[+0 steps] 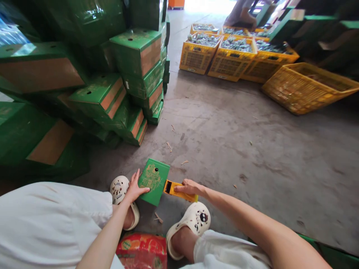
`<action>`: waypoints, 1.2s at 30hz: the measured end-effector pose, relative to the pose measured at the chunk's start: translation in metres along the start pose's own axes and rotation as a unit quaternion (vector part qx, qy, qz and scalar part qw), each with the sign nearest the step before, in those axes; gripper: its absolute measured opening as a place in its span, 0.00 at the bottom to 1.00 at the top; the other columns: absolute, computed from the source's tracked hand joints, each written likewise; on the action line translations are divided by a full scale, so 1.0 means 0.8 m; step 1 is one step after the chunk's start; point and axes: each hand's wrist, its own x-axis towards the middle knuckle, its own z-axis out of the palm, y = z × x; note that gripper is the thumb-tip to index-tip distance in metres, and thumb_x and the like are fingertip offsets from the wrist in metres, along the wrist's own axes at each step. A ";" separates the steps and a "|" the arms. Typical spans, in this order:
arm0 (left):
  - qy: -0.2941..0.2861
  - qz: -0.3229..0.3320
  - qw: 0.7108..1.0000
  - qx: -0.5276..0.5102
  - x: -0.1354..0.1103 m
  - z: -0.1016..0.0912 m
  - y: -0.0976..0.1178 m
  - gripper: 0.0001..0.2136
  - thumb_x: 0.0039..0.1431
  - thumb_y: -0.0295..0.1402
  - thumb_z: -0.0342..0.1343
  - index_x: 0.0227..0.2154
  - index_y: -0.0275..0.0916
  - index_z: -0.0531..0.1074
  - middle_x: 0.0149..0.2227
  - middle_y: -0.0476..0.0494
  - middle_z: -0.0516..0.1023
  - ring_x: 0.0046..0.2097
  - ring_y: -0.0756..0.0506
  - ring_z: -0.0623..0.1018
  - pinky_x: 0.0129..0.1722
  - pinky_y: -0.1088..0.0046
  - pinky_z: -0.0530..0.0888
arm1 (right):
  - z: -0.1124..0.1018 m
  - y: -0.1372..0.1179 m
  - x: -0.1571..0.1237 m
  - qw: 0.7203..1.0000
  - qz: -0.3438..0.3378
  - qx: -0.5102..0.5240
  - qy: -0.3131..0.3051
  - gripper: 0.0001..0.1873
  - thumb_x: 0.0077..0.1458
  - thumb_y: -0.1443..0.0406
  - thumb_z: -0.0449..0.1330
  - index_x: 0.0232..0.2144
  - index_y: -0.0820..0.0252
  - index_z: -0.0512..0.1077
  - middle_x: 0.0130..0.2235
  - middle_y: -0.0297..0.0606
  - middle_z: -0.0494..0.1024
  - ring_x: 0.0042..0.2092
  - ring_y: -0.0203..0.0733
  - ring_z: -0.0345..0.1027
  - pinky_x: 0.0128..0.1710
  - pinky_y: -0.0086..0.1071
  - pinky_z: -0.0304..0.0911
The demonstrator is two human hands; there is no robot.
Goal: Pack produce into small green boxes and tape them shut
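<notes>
The grey floor (213, 123) carries yellow crates (200, 58), stacked green boxes (127, 52) and scraps (184, 162).

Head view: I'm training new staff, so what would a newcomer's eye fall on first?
Probably the bright green box at lower centre, with the left grip spread on its left side and the right grip holding an orange tool at its right edge. Then come the green cartons stacked at left and the filled yellow crates at the top, right of centre.

I can read nothing: gold print (151, 177) on the green box (155, 183) at seven o'clock, lettering (119, 196) on the shoe (119, 186) at eight, markings (147, 244) on the red bag (143, 248) between six and seven, all blurred on my feed.
</notes>
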 end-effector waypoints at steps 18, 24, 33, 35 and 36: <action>-0.143 -0.064 0.961 -0.227 0.008 -0.040 0.000 0.49 0.44 0.48 0.77 0.69 0.40 0.67 0.60 0.33 0.81 0.59 0.33 0.82 0.61 0.56 0.77 | 0.008 0.005 -0.009 0.990 -0.116 0.077 0.002 0.36 0.54 0.33 0.62 0.21 0.59 0.65 0.25 0.32 0.65 0.28 0.34 0.59 0.26 0.29 0.49; 0.041 0.004 0.999 -0.036 0.021 -0.039 -0.008 0.45 0.53 0.44 0.70 0.73 0.43 0.61 0.66 0.37 0.75 0.71 0.36 0.70 0.72 0.57 0.64 | 0.008 -0.028 0.013 0.995 -0.089 0.013 0.050 0.30 0.61 0.40 0.62 0.25 0.60 0.72 0.28 0.34 0.73 0.31 0.37 0.68 0.26 0.28 0.52; 0.055 -0.074 0.960 0.265 -0.002 0.011 0.037 0.66 0.48 0.60 0.70 0.79 0.36 0.37 0.79 0.15 0.37 0.78 0.18 0.43 0.69 0.26 0.51 | 0.002 -0.043 0.051 0.998 -0.055 -0.019 0.035 0.26 0.62 0.44 0.65 0.41 0.63 0.81 0.41 0.45 0.84 0.40 0.45 0.78 0.31 0.28 0.60; 0.065 -0.053 0.947 0.310 -0.014 0.033 0.050 0.67 0.46 0.60 0.71 0.79 0.41 0.37 0.79 0.18 0.29 0.79 0.18 0.37 0.68 0.23 0.47 | 0.001 -0.040 0.049 0.998 -0.056 -0.015 0.025 0.26 0.64 0.44 0.63 0.40 0.63 0.81 0.41 0.44 0.84 0.39 0.43 0.78 0.30 0.27 0.59; 0.065 -0.052 0.944 0.320 -0.019 0.041 0.055 0.66 0.45 0.58 0.72 0.79 0.44 0.38 0.79 0.19 0.27 0.78 0.17 0.36 0.67 0.22 0.48 | 0.002 -0.038 0.047 0.998 -0.056 -0.013 0.023 0.26 0.65 0.44 0.63 0.40 0.63 0.81 0.41 0.43 0.84 0.39 0.43 0.77 0.30 0.27 0.59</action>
